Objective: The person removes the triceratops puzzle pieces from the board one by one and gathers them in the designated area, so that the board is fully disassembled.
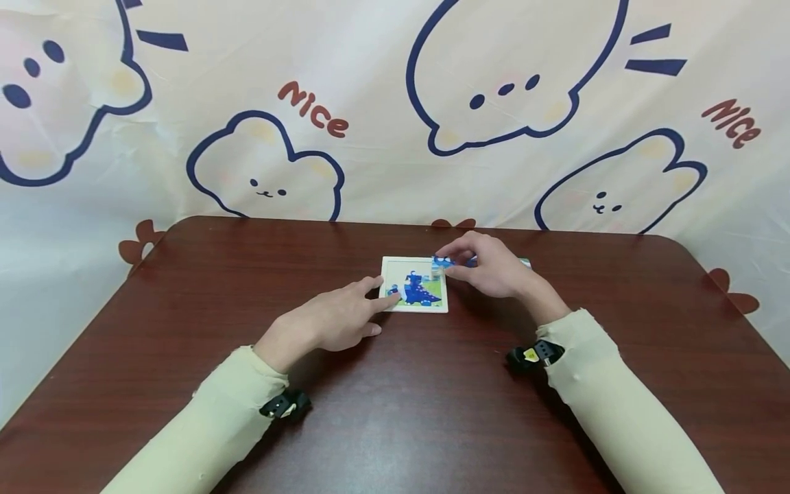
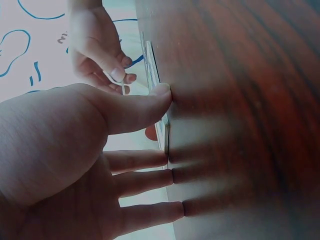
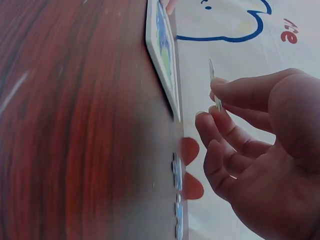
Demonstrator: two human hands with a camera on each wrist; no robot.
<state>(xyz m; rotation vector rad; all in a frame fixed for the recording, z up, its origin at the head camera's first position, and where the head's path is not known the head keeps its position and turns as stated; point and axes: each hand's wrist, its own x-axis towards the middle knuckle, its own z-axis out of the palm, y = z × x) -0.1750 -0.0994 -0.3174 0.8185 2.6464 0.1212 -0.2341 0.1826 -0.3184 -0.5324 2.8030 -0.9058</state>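
A white-framed jigsaw puzzle tray (image 1: pixel 415 310) lies flat on the table, with joined pieces showing a blue dinosaur (image 1: pixel 421 292) on green in its lower part. My left hand (image 1: pixel 336 319) rests at the tray's left side, fingers spread and fairly straight; its thumb (image 2: pixel 161 90) lies over the tray's near edge, and other fingertips touch the table. Over the tray's upper right corner, my right hand (image 1: pixel 494 266) pinches a blue and white puzzle piece (image 1: pixel 441 262) between thumb and fingers. Edge-on in the right wrist view, that piece (image 3: pixel 212 71) is held above table level.
More loose puzzle pieces (image 3: pixel 178 172) lie on the table to the right of the tray, mostly behind my right hand in the head view. The dark wooden table (image 1: pixel 395 412) ends at a printed cloth backdrop (image 1: pixel 382 178).
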